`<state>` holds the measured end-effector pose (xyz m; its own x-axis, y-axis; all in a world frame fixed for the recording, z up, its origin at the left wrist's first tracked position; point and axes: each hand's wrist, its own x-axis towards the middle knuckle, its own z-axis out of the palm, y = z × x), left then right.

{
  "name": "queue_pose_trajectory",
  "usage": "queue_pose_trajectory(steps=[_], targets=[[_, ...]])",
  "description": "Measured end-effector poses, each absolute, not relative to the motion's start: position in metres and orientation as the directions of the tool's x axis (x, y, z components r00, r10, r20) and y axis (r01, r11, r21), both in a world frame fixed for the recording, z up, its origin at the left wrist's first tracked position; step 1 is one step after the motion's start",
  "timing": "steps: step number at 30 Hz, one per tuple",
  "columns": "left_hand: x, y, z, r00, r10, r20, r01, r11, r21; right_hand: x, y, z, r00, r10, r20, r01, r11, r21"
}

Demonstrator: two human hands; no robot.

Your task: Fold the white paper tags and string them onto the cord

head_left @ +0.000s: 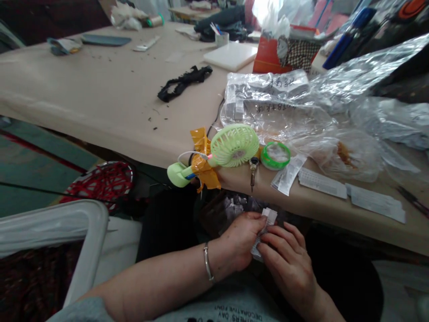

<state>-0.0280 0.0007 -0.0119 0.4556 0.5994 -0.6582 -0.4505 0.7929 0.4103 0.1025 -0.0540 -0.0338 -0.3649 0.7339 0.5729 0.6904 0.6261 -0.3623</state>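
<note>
Over my lap, just below the table edge, my left hand (241, 237) grips a small stack of white printed labels (270, 216), thumb on top. My right hand (288, 255) lies across the lower part of the same stack, its fingers bent against it and partly hiding it. More white labels (288, 174) rest on the table edge above my hands, beside two flat printed label strips (322, 182). Under my hands is a dark container with pale scraps (233, 206), partly hidden.
A green fan (234, 145) is taped at the table edge, next to a pointed metal-tipped tool (253, 174) and a green-rimmed round tub (275, 155). Plastic bags (278, 112) cover the right side. A black fabric strip (184, 82) lies mid-table. A white bin (97, 232) stands at left.
</note>
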Motion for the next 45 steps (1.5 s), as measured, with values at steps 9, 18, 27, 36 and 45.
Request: queue_pose_trajectory(steps=[9, 18, 27, 36, 45], targets=[[-0.03, -0.002, -0.019, 0.515, 0.61, -0.602, -0.429, 0.791, 0.436, 0.104, -0.055, -0.032, -0.371, 0.74, 0.561, 0.655, 0.637, -0.406], [-0.042, 0.0, -0.007, 0.721, 0.461, -0.517, -0.187, 0.848, 0.496, 0.144, -0.035, -0.042, -0.089, 0.984, -0.154, 0.065, -0.148, -0.987], [-0.041, -0.007, -0.013, 0.756, 0.412, -0.509, -0.081, 0.83, 0.552, 0.139, -0.009, -0.048, -0.445, 0.853, -0.271, -0.231, -0.402, -0.886], [-0.042, 0.001, -0.005, 0.686, 0.513, -0.516, -0.174, 0.804, 0.569, 0.132, -0.022, -0.025, -0.158, 0.984, 0.076, 0.418, 0.137, -0.898], [-0.043, 0.002, -0.006, 0.639, 0.553, -0.535, -0.185, 0.786, 0.59, 0.12, -0.03, -0.023, -0.259, 0.911, 0.322, 0.725, 0.403, -0.559]])
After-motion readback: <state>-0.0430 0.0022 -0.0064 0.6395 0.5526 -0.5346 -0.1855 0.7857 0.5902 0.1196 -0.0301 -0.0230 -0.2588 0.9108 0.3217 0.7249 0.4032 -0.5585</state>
